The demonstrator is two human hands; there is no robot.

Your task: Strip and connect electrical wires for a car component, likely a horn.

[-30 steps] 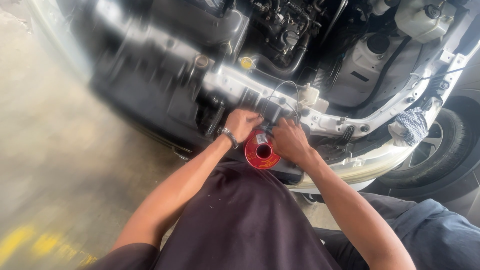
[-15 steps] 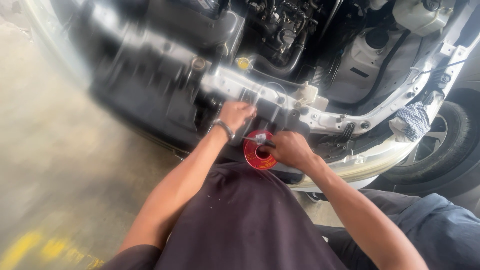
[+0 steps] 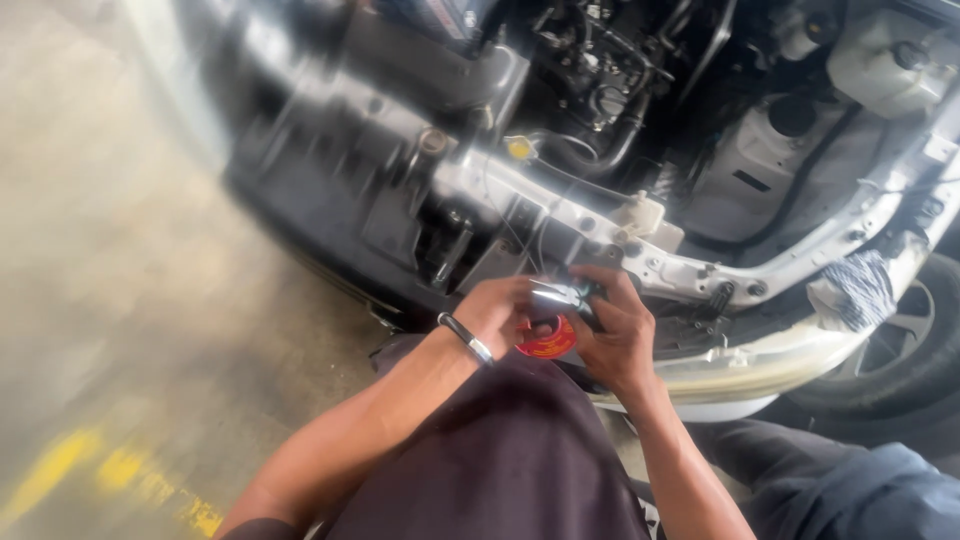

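- Head view, looking down past a dark-clothed lap (image 3: 500, 450) at the open front of a car (image 3: 620, 150), bumper off.
- Left hand (image 3: 505, 310) raised just before the white front crossmember (image 3: 600, 235), fingers curled around the near end of a small shiny metal tool (image 3: 560, 295); silver bracelet (image 3: 466, 338) on that wrist.
- Right hand (image 3: 615, 335) close against the left, fingers clenched over the far, darker end of the same tool, thumb on top.
- Red round tin (image 3: 547, 340) directly beneath both hands, resting at the top of the lap, partly covered by the fingers; contents too blurred to tell.
- Above the hands: yellow cap (image 3: 519, 148), dark hoses and engine parts, pale plastic reservoir (image 3: 885, 60) at upper right.
- Blue-and-white rag (image 3: 850, 290) draped over the right end of the crossmember, well apart from the hands.
- Front wheel (image 3: 915, 350) at the right edge, behind the rag.
- Concrete floor (image 3: 120, 300) on the left, with worn yellow paint marks (image 3: 110, 470) near the lower corner.
- Left part of the car body smeared by motion blur; detail there unreadable.
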